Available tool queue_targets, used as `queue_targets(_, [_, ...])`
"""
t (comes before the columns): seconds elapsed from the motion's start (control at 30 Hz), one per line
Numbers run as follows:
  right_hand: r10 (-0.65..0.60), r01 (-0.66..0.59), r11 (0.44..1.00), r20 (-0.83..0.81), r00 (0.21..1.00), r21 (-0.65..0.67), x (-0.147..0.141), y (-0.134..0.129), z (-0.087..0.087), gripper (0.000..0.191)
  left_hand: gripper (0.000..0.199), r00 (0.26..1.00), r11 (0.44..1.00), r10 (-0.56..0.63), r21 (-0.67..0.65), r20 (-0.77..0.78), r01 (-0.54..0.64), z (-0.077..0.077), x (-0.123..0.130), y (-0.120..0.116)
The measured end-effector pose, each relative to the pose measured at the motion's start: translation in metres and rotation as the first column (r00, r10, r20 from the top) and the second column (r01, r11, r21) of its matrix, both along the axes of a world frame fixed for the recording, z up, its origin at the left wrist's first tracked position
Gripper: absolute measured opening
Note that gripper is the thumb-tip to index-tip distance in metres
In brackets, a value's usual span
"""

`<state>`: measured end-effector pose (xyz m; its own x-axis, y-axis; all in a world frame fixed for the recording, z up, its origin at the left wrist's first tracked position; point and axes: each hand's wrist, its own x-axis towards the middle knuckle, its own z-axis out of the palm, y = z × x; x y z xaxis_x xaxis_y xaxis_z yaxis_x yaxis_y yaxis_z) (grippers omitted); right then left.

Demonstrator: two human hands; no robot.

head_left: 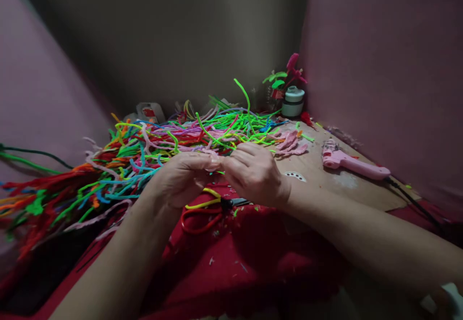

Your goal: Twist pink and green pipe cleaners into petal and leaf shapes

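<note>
Though bare, two hands (183, 178) (253, 173) near one scissors pair (226, 204)

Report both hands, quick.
Left hand: fingers bent, meeting the right; open or closed, can't tell.
Right hand: closed, fingers curled in; whether it holds anything can't be told.

A red cloth (253, 257) bears scissors (202, 219) (open-handled), a brown board (314, 180) and fuzzy multicoloured stems (123, 166).

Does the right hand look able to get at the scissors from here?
Probably yes: the scissors lie on the red cloth close by the right hand, their handles uncovered, though its fingers are now busy against the left hand's.
</note>
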<state>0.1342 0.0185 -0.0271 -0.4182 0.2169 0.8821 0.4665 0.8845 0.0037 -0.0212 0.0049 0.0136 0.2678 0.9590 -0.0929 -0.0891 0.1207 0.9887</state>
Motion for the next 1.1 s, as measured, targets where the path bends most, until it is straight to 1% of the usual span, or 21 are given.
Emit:
queue_targets(0.07, [0.030,-0.059,0.980,-0.151,0.988,-0.192,0.000,0.000,0.000,0.022,0.007,0.993,0.995,0.053,0.094,-0.103,-0.044,0.002,0.001,-0.003])
queue_targets(0.1, [0.044,-0.132,0.934,-0.260,0.965,-0.331,0.000,0.001,0.001,0.021,0.010,0.980,0.980,0.103,0.188,-0.173,-0.070,0.004,0.001,-0.005])
queue_targets(0.13, [0.053,-0.237,0.852,-0.374,0.926,-0.467,0.000,0.002,0.002,0.020,0.014,0.962,0.951,0.170,0.292,-0.213,-0.103,0.006,0.001,-0.007])
queue_targets(0.2, [0.063,-0.493,0.604,-0.579,0.813,-0.626,0.000,0.004,0.005,0.020,0.018,0.940,0.859,0.319,0.458,-0.124,-0.231,0.011,-0.002,-0.007])
queue_targets(0.27, [0.082,-0.694,0.365,-0.721,0.688,-0.621,0.000,0.007,0.006,0.020,0.018,0.914,0.786,0.403,0.491,0.053,-0.375,0.013,-0.006,-0.004])
queue_targets(0.3, [0.089,-0.755,0.280,-0.767,0.636,-0.593,0.000,0.008,0.007,0.020,0.018,0.904,0.770,0.420,0.493,0.085,-0.404,0.012,-0.008,-0.002])
queue_targets(0.37, [0.095,-0.817,0.171,-0.816,0.571,-0.551,0.000,0.010,0.006,0.018,0.016,0.898,0.736,0.441,0.576,-0.008,-0.356,0.010,-0.011,0.001])
queue_targets(0.43, [0.099,-0.834,0.113,-0.829,0.551,-0.540,0.000,0.011,0.005,0.018,0.011,0.861,0.660,0.463,0.730,-0.209,-0.178,0.006,-0.011,0.001])
queue_targets(0.5, [0.110,-0.832,0.081,-0.824,0.555,-0.549,0.000,0.010,0.004,0.018,0.006,0.807,0.551,0.485,0.834,-0.338,0.018,0.003,-0.009,-0.001])
queue_targets(0.57, [0.121,-0.815,0.070,-0.806,0.580,-0.576,0.001,0.008,0.005,0.016,0.003,0.778,0.481,0.497,0.868,-0.383,0.121,0.001,-0.006,-0.004])
queue_targets(0.6, [0.124,-0.796,0.078,-0.787,0.605,-0.600,0.001,0.007,0.005,0.015,0.003,0.770,0.475,0.505,0.870,-0.389,0.128,0.001,-0.004,-0.006])
queue_targets(0.67, [0.139,-0.722,0.156,-0.708,0.692,-0.674,0.002,0.004,0.007,0.017,0.005,0.749,0.551,0.509,0.829,-0.423,0.094,0.002,-0.001,-0.008])
queue_targets(0.7, [0.145,-0.654,0.254,-0.640,0.755,-0.713,0.002,0.002,0.007,0.019,0.006,0.743,0.624,0.490,0.779,-0.456,0.066,0.002,0.000,-0.008])
queue_targets(0.77, [0.134,-0.448,0.546,-0.454,0.881,-0.708,0.002,0.000,0.005,0.021,0.012,0.770,0.797,0.367,0.604,-0.522,0.029,0.002,0.001,-0.007])
queue_targets(0.83, [0.084,-0.229,0.800,-0.274,0.958,-0.555,0.001,-0.002,0.002,0.022,0.017,0.848,0.912,0.185,0.409,-0.496,0.040,0.000,0.000,-0.004])
queue_targets(0.9, [0.057,-0.131,0.896,-0.183,0.981,-0.424,-0.001,-0.003,0.000,0.021,0.019,0.911,0.958,0.049,0.277,-0.409,0.072,-0.003,-0.002,0.000])
queue_targets(0.93, [0.063,-0.140,0.892,-0.189,0.980,-0.431,-0.001,-0.003,0.000,0.021,0.019,0.929,0.965,0.023,0.253,-0.370,0.076,-0.004,-0.003,0.001])
queue_targets(0.97, [0.082,-0.188,0.849,-0.229,0.970,-0.494,-0.002,-0.002,0.000,0.021,0.018,0.939,0.965,0.023,0.252,-0.342,0.068,-0.004,-0.004,0.001])
queue_targets(1.0, [0.107,-0.275,0.758,-0.304,0.947,-0.591,-0.002,-0.001,0.002,0.022,0.017,0.943,0.962,0.040,0.267,-0.329,0.052,-0.003,-0.005,0.001])
queue_targets(1.03, [0.124,-0.393,0.616,-0.408,0.904,-0.683,-0.002,0.000,0.003,0.022,0.017,0.942,0.955,0.074,0.296,-0.327,0.027,-0.002,-0.006,0.001])
queue_targets(1.1, [0.093,-0.620,0.238,-0.618,0.780,-0.747,-0.001,0.004,0.007,0.021,0.018,0.923,0.926,0.181,0.376,-0.339,-0.043,0.003,-0.008,0.000])
